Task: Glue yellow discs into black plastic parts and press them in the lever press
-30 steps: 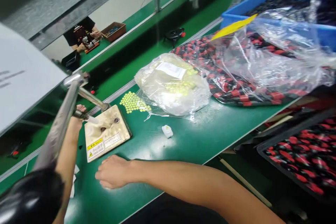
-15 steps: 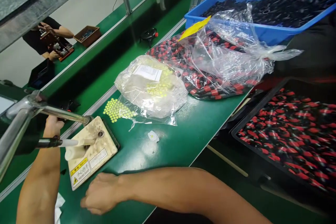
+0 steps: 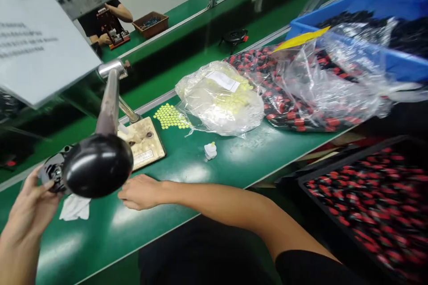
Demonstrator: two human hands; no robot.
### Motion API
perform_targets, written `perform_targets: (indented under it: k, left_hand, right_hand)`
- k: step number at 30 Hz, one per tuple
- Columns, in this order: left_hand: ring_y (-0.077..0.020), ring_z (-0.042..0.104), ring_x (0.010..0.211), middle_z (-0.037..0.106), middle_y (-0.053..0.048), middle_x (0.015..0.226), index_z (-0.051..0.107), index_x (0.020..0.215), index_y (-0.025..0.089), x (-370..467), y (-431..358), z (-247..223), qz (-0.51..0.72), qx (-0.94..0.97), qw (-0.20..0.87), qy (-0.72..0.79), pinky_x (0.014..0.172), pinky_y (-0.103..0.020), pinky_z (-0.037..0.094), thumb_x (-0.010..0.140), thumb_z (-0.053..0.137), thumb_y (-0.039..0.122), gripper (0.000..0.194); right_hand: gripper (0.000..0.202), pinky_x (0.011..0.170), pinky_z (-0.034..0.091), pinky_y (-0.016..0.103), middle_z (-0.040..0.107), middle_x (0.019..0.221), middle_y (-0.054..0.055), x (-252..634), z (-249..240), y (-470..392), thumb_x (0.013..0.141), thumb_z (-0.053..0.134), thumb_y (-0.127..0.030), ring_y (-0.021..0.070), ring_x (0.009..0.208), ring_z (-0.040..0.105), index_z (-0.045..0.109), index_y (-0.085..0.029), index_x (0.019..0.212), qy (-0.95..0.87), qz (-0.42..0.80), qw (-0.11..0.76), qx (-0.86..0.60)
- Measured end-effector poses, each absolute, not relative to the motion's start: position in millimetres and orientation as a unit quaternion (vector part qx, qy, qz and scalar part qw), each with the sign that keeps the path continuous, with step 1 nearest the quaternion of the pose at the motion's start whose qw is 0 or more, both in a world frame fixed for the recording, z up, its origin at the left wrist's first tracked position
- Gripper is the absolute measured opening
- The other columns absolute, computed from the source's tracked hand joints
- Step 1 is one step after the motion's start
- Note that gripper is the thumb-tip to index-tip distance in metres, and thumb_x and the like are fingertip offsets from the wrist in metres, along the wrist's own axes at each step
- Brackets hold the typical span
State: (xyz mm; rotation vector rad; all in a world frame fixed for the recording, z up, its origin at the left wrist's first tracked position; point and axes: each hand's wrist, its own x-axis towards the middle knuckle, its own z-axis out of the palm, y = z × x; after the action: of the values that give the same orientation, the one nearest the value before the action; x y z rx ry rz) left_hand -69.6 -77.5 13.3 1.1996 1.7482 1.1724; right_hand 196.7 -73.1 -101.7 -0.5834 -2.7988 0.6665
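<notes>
At the lower left, my left hand (image 3: 33,200) is closed round a round grey-and-black part (image 3: 53,173) with openings in its face. My right hand (image 3: 142,192) rests low over the green bench with curled fingers, beside the beige base (image 3: 149,142) of a small press. What those fingers hold, if anything, is hidden. A large black ball knob (image 3: 98,167) on a metal lever covers the space between my hands and part of the base. Behind the base lies a patch of small yellow-green discs (image 3: 170,116). A small white piece with a yellow tip (image 3: 210,150) lies right of the base.
A clear bag of yellow-green pieces (image 3: 220,102) and a bag of red-and-black parts (image 3: 301,93) lie on the bench. Behind is a blue bin (image 3: 354,49). A black tray (image 3: 310,187) of red-and-black parts stands right. White tissue (image 3: 76,207) lies near my left hand. Another person (image 3: 107,24) works beyond.
My left hand has come back from behind the press, bringing the round grey-and-black part. My right hand stays closed beside the base. The camera view has shifted left.
</notes>
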Motion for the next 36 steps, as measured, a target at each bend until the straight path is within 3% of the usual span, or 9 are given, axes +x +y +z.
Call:
perform_targets:
  k: [5,9,12,14,18,22,25,29,36]
  left_hand:
    - [-0.0354,0.071,0.118,0.078,0.01,0.123,0.073,0.111,0.051,-29.5,-170.5,-38.7,0.458,0.347,0.427,0.698,0.076,-0.043,0.067,0.056,0.095,0.042,0.06]
    - [-0.0275,0.075,0.105,0.077,-0.001,0.115,0.059,0.124,0.037,6.9,-208.3,-86.0,0.459,0.292,0.517,0.661,0.085,-0.035,0.065,0.061,0.101,0.04,0.076]
    - [-0.0202,0.074,0.094,0.075,-0.002,0.106,0.052,0.13,0.03,23.4,-210.1,-104.5,0.485,0.285,0.519,0.643,0.08,-0.028,0.063,0.07,0.097,0.047,0.078]
    - [-0.0202,0.074,0.087,0.075,-0.002,0.101,0.049,0.133,0.028,21.8,-205.6,-105.8,0.473,0.314,0.514,0.643,0.076,-0.029,0.063,0.074,0.093,0.052,0.078]
    - [-0.0228,0.075,0.073,0.074,-0.002,0.088,0.045,0.148,0.026,-1.9,-198.4,-91.5,0.334,0.442,0.533,0.64,0.069,-0.034,0.061,0.089,0.08,0.05,0.073]
    - [-0.0189,0.065,0.063,0.07,0.0,0.076,0.071,0.125,0.026,-23.3,-189.1,-73.4,0.279,0.621,0.322,0.658,0.063,-0.032,0.05,0.094,0.073,0.043,0.035]
    - [-0.025,0.07,0.09,0.076,-0.006,0.099,0.077,0.113,0.026,-24.7,-180.8,-67.1,0.327,0.703,0.175,0.606,0.084,-0.039,0.056,0.093,0.075,0.036,0.022]
    - [-0.0333,0.064,0.131,0.07,-0.011,0.141,0.073,0.128,0.028,-10.8,-175.8,-75.3,0.324,0.771,0.173,0.52,0.112,-0.052,0.051,0.095,0.075,0.035,0.034]
    - [-0.04,0.046,0.153,0.054,-0.014,0.163,0.06,0.148,0.029,13.6,-177.2,-110.6,0.269,0.834,0.152,0.457,0.123,-0.06,0.041,0.099,0.071,0.043,0.052]
  right_hand:
    - [0.012,0.064,0.039,0.036,0.073,0.094,0.004,249.1,-88.5,-113.5,0.103,0.06,-0.026,0.0198,0.083,0.063,0.07,-0.02,0.098,-0.965,0.147,0.111,-0.187]
    - [0.017,0.067,0.045,0.036,0.062,0.077,0.001,324.5,-105.3,-165.0,0.106,0.049,-0.031,0.0176,0.071,0.059,0.059,-0.028,0.093,-0.854,0.129,0.36,-0.352]
    - [0.031,0.062,0.046,0.036,0.048,0.078,-0.003,374.1,-130.8,-182.8,0.093,0.071,-0.044,0.0179,0.064,0.053,0.044,-0.029,0.092,-0.615,-0.023,0.56,-0.555]
    - [0.055,0.065,0.049,0.037,0.051,0.092,-0.001,391.6,-144.4,-183.5,0.079,0.084,-0.054,0.0175,0.069,0.054,0.042,-0.028,0.102,-0.515,0.002,0.606,-0.606]
    - [0.075,0.074,0.051,0.039,0.055,0.112,0.005,396.7,-155.8,-176.1,0.071,0.091,-0.058,0.0183,0.08,0.059,0.045,-0.026,0.122,-0.462,0.14,0.569,-0.666]
    - [0.075,0.071,0.049,0.036,0.058,0.115,0.006,396.4,-156.7,-163.8,0.074,0.087,-0.064,0.0178,0.08,0.058,0.053,-0.024,0.128,-0.466,0.187,0.51,-0.698]
    - [0.062,0.068,0.047,0.035,0.061,0.112,0.007,398.1,-156.8,-156.2,0.081,0.079,-0.065,0.0171,0.077,0.057,0.063,-0.021,0.121,-0.496,0.157,0.464,-0.717]
    - [0.048,0.066,0.047,0.035,0.064,0.106,0.009,398.0,-156.7,-154.3,0.089,0.071,-0.064,0.0194,0.079,0.058,0.069,-0.019,0.106,-0.548,0.124,0.443,-0.699]
    - [0.048,0.069,0.045,0.033,0.066,0.096,0.007,396.2,-156.9,-149.5,0.089,0.07,-0.061,0.0212,0.086,0.061,0.068,-0.018,0.111,-0.578,0.134,0.397,-0.701]
